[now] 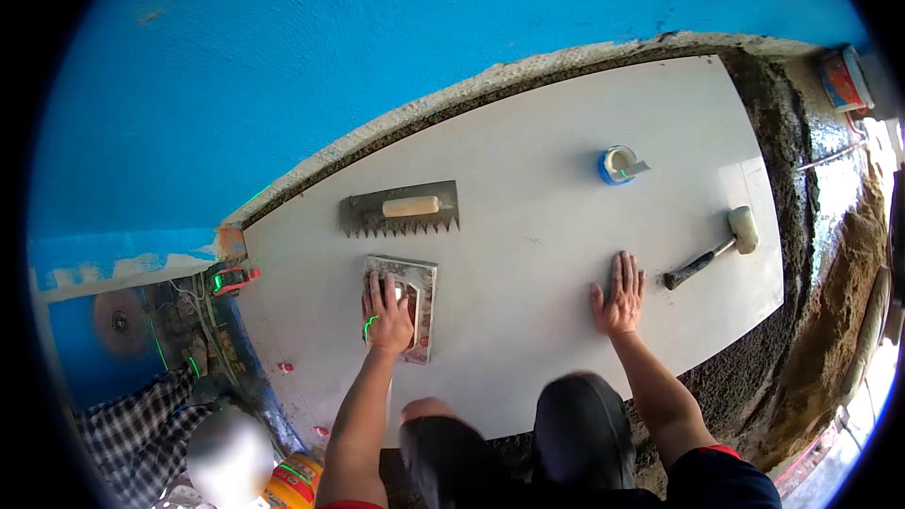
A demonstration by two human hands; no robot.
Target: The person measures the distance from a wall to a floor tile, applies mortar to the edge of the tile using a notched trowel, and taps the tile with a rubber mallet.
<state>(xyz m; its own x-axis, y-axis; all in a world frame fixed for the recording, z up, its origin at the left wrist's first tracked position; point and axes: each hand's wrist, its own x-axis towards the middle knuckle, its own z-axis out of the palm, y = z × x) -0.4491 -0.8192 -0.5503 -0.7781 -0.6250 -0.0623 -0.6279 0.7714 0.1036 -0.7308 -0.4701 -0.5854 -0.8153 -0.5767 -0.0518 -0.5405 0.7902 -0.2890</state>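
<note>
A large pale grey slab (509, 311) lies in front of me, beside the wall. My left hand (387, 319) rests on a rectangular plastering float (421, 325), fingers stretched out over its left side; part of the float's handle is covered. My right hand (620, 299) presses flat on the bare slab, fingers extended and thumb apart. Beyond the float lies a notched trowel (368, 212) with a pale handle, teeth toward me. A mallet (745, 230) with a whitish head and black handle lies right of my right hand. Farther off stands a small blue-rimmed round container (617, 166) with a flat strip across it.
A blue wall (283, 66) rises along the far side. Dark wet mortar (773, 123) borders the slab's right end. A bucket (845, 80) stands far right. At left sits a red-and-black device (234, 280) near green light lines. A person in a checked shirt (141, 434) is at lower left.
</note>
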